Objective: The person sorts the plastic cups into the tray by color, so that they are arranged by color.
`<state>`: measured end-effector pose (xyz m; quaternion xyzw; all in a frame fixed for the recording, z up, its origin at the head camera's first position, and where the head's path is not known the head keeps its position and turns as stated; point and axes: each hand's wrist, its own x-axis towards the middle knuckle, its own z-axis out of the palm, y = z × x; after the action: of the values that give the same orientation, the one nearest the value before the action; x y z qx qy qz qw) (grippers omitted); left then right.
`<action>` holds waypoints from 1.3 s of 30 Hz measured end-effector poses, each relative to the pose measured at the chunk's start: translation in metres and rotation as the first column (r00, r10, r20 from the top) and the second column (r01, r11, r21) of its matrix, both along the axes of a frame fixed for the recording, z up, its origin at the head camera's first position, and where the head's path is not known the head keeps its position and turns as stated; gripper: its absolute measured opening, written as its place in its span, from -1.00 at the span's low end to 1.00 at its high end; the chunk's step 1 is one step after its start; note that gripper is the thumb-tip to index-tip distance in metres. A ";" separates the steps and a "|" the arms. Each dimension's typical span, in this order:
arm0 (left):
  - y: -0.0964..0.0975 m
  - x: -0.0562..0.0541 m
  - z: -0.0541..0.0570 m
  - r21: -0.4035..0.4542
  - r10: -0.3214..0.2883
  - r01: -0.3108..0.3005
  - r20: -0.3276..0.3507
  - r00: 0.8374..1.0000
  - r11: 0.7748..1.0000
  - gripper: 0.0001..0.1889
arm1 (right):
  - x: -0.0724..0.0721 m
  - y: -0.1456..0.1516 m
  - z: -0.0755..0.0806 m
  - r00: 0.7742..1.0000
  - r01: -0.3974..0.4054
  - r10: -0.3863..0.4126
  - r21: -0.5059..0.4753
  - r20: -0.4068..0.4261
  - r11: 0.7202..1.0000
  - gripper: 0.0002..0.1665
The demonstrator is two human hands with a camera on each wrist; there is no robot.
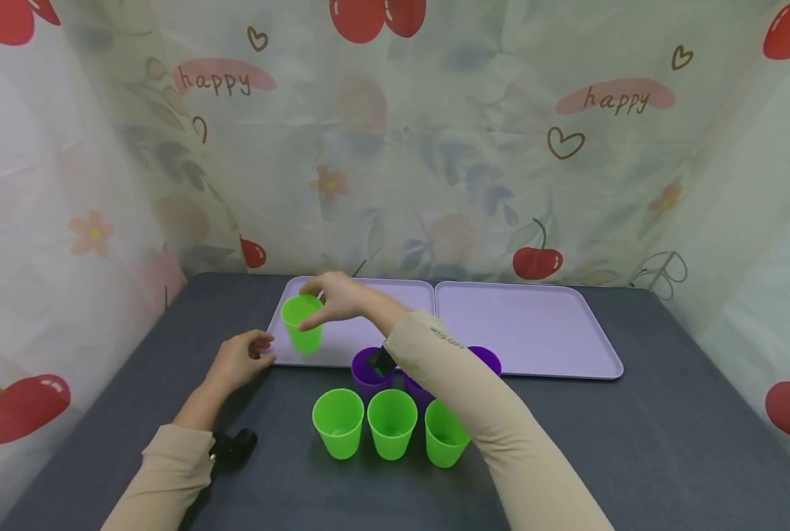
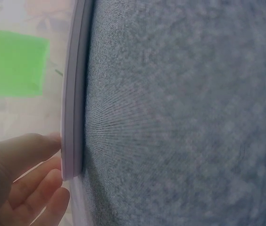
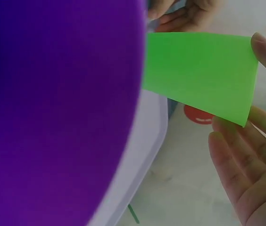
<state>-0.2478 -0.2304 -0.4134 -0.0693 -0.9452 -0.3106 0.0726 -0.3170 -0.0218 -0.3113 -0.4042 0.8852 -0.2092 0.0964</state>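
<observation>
My right hand [image 1: 338, 299] pinches the rim of a green cup [image 1: 303, 333], thumb on one side and fingers on the other. That cup is upright over the left part of the left lilac tray [image 1: 344, 348]; whether its base touches the tray cannot be told. At the tray's front left corner, my left hand [image 1: 238, 361] touches the edge with loosely bent fingers. In the left wrist view the thumb [image 2: 41, 147] meets the tray rim [image 2: 73, 117]. A purple cup [image 3: 62, 113] fills much of the right wrist view.
Three green cups [image 1: 338, 428] stand in a row before the trays. Behind them are purple cups [image 1: 369, 372], partly hidden by my right sleeve [image 1: 481, 398]. A second lilac tray [image 1: 527, 332] adjoins on the right. A printed curtain [image 1: 401, 147] encloses the dark table [image 1: 673, 442].
</observation>
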 end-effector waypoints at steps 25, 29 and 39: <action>0.000 0.001 0.001 -0.023 0.011 -0.010 0.028 1.000 1.000 -0.65 | 0.003 -0.016 -0.015 1.000 -0.013 0.015 0.116 -0.014 0.993 -0.25; 0.000 0.001 0.002 -0.022 0.008 -0.008 0.027 1.000 1.000 -0.64 | 0.004 -0.016 -0.013 1.000 -0.016 0.016 0.124 -0.001 0.992 -0.20; 0.001 0.002 0.002 -0.018 0.008 -0.008 0.036 0.999 1.000 -0.64 | 0.016 0.003 0.015 0.999 -0.029 0.027 0.042 0.045 0.999 -0.30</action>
<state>-0.2457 -0.2295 -0.4110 -0.0607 -0.9494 -0.3031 0.0562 -0.3013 -0.0192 -0.2966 -0.4096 0.8814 -0.1976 0.1277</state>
